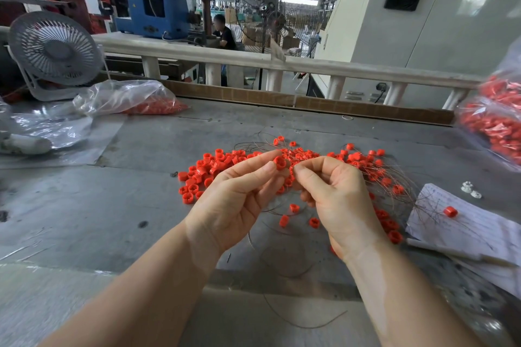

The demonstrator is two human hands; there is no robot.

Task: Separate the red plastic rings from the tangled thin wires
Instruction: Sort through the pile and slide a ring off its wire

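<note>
Both hands are raised over the grey table (84,205), close together. My left hand (236,194) pinches a red plastic ring (279,162) between thumb and fingertips. My right hand (335,194) pinches a short string of red rings on thin wire (290,175) just right of that ring. Behind the left hand lies a heap of loose red rings (203,170). Behind and right of the right hand spreads a tangle of thin wires with rings threaded on them (375,169). A few single rings (294,208) lie under the hands.
A clear bag with red rings (158,105) lies at the back left beside a grey desk fan (55,51). More bagged red parts (496,121) sit at the right edge. Paper sheets (465,225) lie at the right with one ring (450,211) on them. Loose wires (296,315) curl near the front.
</note>
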